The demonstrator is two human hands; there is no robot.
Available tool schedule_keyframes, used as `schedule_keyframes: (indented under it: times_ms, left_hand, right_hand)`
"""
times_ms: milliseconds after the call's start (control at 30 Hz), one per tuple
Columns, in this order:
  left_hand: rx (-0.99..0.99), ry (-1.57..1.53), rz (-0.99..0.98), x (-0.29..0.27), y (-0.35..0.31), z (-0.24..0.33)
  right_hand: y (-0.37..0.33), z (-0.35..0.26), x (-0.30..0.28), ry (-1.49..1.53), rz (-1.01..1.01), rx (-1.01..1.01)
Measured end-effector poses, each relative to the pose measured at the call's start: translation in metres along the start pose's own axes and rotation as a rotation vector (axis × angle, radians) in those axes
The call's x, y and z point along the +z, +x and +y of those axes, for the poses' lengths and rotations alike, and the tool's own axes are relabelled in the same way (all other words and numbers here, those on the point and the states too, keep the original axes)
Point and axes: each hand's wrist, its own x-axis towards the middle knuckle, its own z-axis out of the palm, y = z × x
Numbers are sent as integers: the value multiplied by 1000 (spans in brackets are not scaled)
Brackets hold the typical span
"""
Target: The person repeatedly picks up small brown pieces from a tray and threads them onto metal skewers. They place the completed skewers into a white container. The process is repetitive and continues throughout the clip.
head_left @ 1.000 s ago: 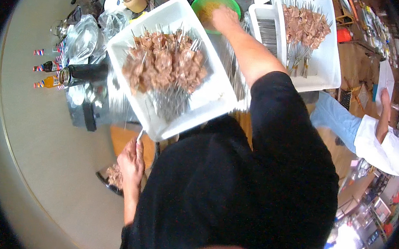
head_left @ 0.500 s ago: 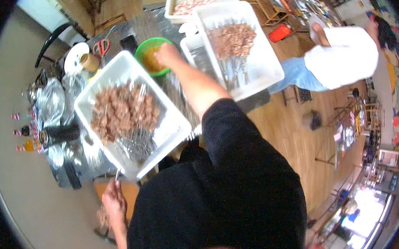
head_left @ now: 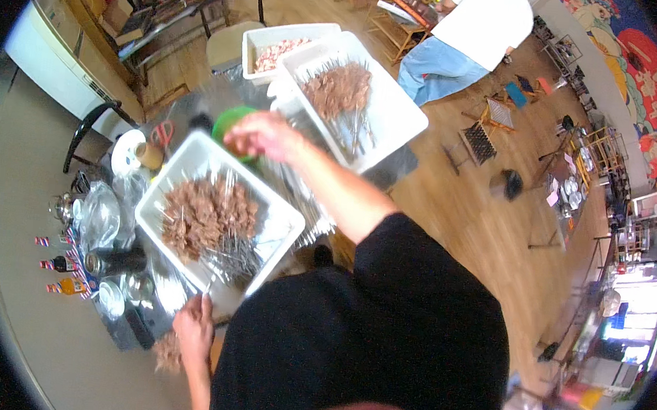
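Observation:
My left hand [head_left: 193,324] is closed round a thin metal skewer [head_left: 209,285] by the near corner of a white tray [head_left: 275,249]. Below that hand hangs a brownish clump [head_left: 168,351] that looks like meat. In the tray lies a heap of brown meat [head_left: 206,214] on metal skewers, their bare ends toward me. My right hand [head_left: 266,135] is over a green bowl [head_left: 227,122] behind the tray, fingers bent together and pointing down. What they hold, if anything, does not show. The hand hides most of the bowl's inside.
Right of the bowl stands a second white tray [head_left: 398,121] of skewered meat; a third tray [head_left: 256,36] with pink-and-white pieces is behind. Red scissors [head_left: 163,133], a tape roll [head_left: 148,156], plastic bags [head_left: 101,212] and bottles [head_left: 67,286] line the left. A person in white [head_left: 485,19] is beyond.
My right hand has come up from inside the green bowl to above its rim. The left hand keeps its grip. The view has shifted, and the other person appears farther off.

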Motion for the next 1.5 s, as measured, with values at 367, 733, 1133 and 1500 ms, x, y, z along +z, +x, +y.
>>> schedule_keyframes:
  times_ms: [367,733,1133,1500]
  left_hand:
    - [346,7,-56,-24,41,35]
    - [455,-320,-370,-62,49,66]
    - [250,-670,-234,-62,74,73]
    - [772,-194,92,-57,68,64]
  right_hand:
    - [-152,19,89,-743,-322,-130]
    - [-161,74,115,-411,-312,-205]
    - [-174,88,133,-892,-216,-1129]
    - [-142,87,85,-28,271,134]
